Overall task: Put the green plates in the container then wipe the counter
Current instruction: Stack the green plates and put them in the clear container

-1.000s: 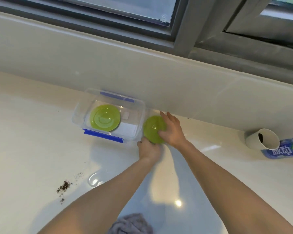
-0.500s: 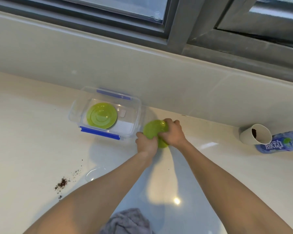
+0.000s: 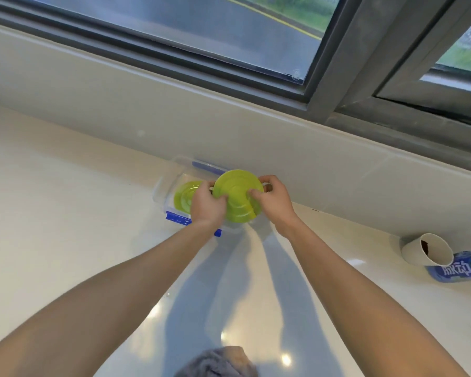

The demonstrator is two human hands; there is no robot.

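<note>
A green plate (image 3: 237,197) is lifted off the counter and tilted, its face toward me, above the right end of the clear container (image 3: 163,191) with blue clips. My left hand (image 3: 208,204) grips its left edge and my right hand (image 3: 275,202) grips its right edge. A second green plate (image 3: 184,195) lies flat inside the container, partly hidden by my left hand. A grey cloth (image 3: 220,361) lies on the white counter (image 3: 65,227) at the bottom edge of the view.
A white paper cup (image 3: 426,251) with brown residue lies on its side at the right, beside a blue-labelled bottle (image 3: 460,269). The backsplash wall (image 3: 229,126) runs right behind the container, with a window above.
Both hands picked the green plate up from the counter right of the container and carried it left over the container's right end. The view tilted up; the crumbs on the left left the frame.
</note>
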